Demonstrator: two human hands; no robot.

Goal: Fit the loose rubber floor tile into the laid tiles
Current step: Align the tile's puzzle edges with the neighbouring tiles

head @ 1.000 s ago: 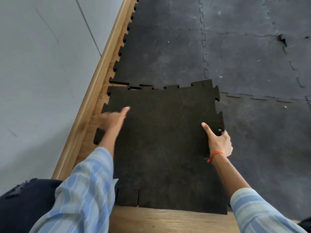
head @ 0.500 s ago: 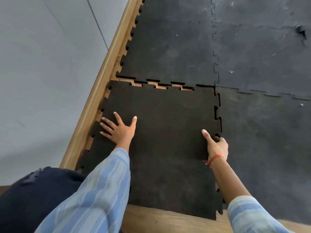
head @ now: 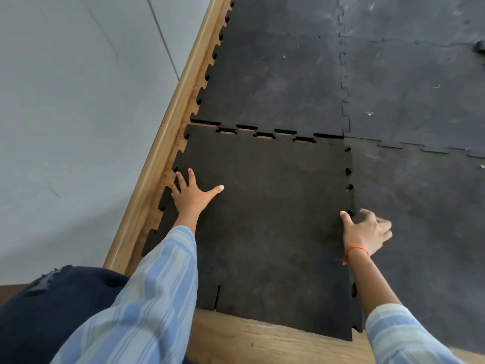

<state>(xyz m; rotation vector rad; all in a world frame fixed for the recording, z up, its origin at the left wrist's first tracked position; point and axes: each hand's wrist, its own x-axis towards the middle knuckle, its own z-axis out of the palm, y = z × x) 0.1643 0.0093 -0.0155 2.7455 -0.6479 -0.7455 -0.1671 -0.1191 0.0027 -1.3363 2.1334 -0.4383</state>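
— Tile position?

— I see the loose tile [head: 265, 219] lying flat in the corner gap, its far teeth lined up with the laid tiles [head: 283, 82] but not seated: slivers of wooden floor [head: 265, 340] show through the far seam.

— Right-hand seam?

— Closer, with small dark holes along it.

— Hands?

— Left hand [head: 191, 195] is spread flat, palm down on the tile near the wooden skirting [head: 168, 143], gripping nothing. Right hand [head: 366, 232] is open too, thumb on the tile's right edge, fingers blurred over the neighbouring laid tile, an orange thread [head: 354, 250] at the wrist.
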